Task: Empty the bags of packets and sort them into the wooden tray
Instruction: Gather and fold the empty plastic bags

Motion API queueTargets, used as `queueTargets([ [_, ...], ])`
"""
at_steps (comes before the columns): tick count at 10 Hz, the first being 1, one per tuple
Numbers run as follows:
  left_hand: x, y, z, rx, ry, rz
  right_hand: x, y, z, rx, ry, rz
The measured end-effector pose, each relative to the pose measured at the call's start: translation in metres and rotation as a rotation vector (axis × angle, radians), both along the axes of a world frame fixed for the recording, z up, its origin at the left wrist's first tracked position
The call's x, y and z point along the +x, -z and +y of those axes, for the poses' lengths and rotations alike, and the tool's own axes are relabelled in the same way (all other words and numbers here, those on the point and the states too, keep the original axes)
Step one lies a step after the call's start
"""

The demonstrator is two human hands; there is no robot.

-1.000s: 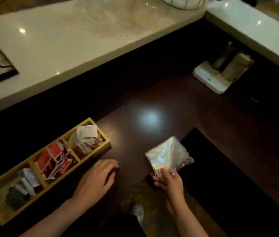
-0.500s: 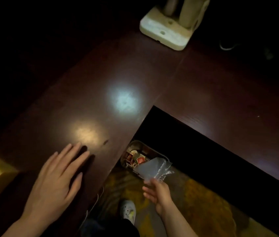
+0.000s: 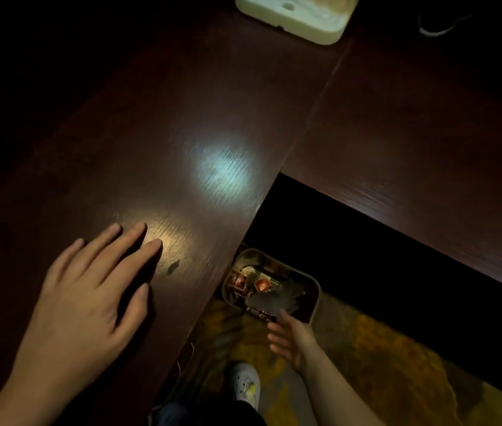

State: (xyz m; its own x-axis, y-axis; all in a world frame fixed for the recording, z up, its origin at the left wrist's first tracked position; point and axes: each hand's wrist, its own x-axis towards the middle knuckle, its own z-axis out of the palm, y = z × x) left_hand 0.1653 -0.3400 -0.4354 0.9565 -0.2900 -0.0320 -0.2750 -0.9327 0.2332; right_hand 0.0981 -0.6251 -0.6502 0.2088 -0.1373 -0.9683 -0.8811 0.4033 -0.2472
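My left hand [image 3: 90,299] lies flat, fingers spread, on the dark wooden table [image 3: 182,118] and holds nothing. My right hand [image 3: 289,336] hangs below the table's edge, over the floor, with its fingers apart. Just past its fingertips, the crumpled clear plastic bag [image 3: 274,298] lies in a small grey bin [image 3: 315,298] on the floor, on top of red and pale wrappers. One fingertip is at the bag's near edge; whether it touches is unclear. The wooden tray is out of view.
A white plastic base [image 3: 292,16] stands at the table's far edge, with a thin cable [image 3: 434,27] to its right. The table wraps around a dark gap [image 3: 366,250]. Below are a yellow patterned carpet [image 3: 382,348] and my white shoe [image 3: 245,385].
The view swung right and down, so the tray left the frame. My right hand carried the empty bag off the table, lowered it into the floor bin and opened. My left hand stayed flat.
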Motion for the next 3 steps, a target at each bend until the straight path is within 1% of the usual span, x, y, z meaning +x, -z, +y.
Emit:
queueTargets([
  [1, -0.001, 0.0, -0.001, 0.002, 0.003, -0.013, -0.003, -0.002, -0.004, -0.061, -0.026, -0.01],
  [2, 0.0, -0.001, -0.001, -0.018, 0.011, -0.036, 0.004, -0.025, -0.007, -0.119, -0.053, -0.135],
  [3, 0.0, -0.004, -0.002, -0.007, 0.003, -0.006, 0.035, -0.094, -0.017, -0.275, -0.049, -0.522],
])
